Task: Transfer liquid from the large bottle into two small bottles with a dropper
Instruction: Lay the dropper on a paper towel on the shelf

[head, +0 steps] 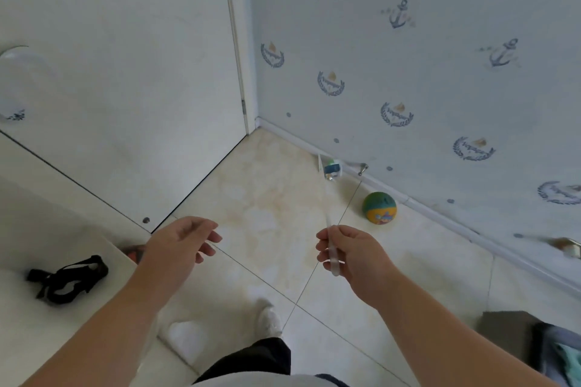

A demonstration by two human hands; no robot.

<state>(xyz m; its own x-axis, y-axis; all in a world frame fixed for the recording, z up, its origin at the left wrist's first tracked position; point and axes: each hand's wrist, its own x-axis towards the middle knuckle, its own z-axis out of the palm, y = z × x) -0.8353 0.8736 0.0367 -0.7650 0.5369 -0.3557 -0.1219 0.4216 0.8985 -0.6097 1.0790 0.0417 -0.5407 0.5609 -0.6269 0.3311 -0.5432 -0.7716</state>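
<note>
R hand pinches clear dropper, tip up; L hand relaxed, holding nothing, above floor.

One view only, from a head-worn wide-angle camera. It looks forward and steeply down from standing height onto a tiled floor, with straight lines bowed toward the frame edges. Both forearms enter from the bottom corners; the left hand and right hand sit close to the lens at centre frame. The wearer's feet show at bottom centre. A door fills the upper left, patterned wall the upper right.
</note>
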